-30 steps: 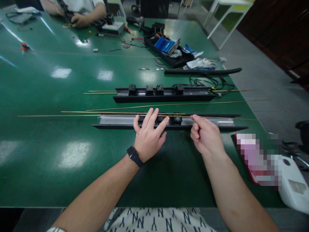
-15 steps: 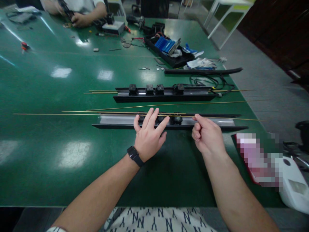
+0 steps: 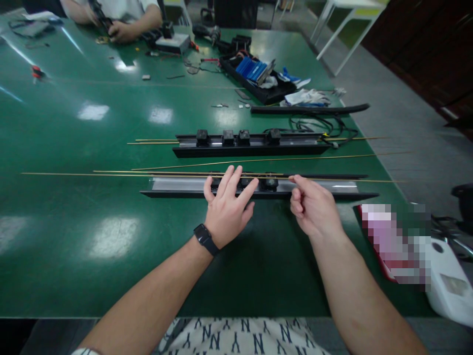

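Note:
A long black channel [image 3: 170, 184] with a pale inner strip lies crosswise in front of me, with several black blocks [image 3: 271, 182] in it. My left hand [image 3: 231, 202] rests over the channel with its fingers spread, partly hiding the blocks and reaching onto thin brass-coloured rods. Further right, my right hand [image 3: 314, 204] pinches one thin brass-coloured rod [image 3: 354, 180] between thumb and fingertip above the channel. That rod runs along the channel and past its right end. Another rod [image 3: 207, 163] lies slightly slanted just behind.
A second black channel [image 3: 247, 151] with blocks and rods lies farther back. Beyond it are a black strip [image 3: 310, 109], cables, gloves [image 3: 306, 97] and a black tray [image 3: 273, 93]. A white device [image 3: 449, 281] sits at the right. Across the table, a person's hands [image 3: 121, 32] hold a dark object.
My right hand has shifted slightly left along the rod, still pinching. My left hand has stayed almost in place.

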The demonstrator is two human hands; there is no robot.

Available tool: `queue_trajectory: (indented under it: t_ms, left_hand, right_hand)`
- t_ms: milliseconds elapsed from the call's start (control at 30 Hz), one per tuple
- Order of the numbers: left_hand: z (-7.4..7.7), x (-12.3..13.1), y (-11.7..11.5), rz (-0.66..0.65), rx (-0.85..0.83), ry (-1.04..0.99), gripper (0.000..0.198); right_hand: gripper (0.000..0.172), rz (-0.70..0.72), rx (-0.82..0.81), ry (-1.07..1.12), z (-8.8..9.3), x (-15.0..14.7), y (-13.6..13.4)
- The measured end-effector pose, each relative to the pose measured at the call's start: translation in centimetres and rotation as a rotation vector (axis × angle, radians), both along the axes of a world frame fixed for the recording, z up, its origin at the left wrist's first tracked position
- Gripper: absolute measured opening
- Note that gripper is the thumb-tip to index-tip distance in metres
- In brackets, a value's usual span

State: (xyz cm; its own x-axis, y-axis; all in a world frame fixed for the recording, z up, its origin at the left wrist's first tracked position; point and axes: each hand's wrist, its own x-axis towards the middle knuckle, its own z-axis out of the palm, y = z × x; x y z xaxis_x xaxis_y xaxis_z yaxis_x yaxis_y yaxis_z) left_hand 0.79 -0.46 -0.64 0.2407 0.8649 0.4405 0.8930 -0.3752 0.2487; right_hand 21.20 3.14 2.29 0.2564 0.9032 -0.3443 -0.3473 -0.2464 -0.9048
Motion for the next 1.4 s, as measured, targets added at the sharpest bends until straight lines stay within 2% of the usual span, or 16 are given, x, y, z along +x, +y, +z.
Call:
queue_trajectory:
  t_ms: [333,1400]
  left_hand:
    - [0.12,-0.03,-0.02,-0.001,-0.007,-0.006,0.052]
    - [0.27,-0.06,0.03,-0.006,-0.019,0.0,0.051]
  right_hand:
    - [0.029,0.009,0.017,0.003,0.05,-0.07,-0.1]
    - [0.024,-0.078,-0.015,-0.017,0.3,-0.04,-0.02]
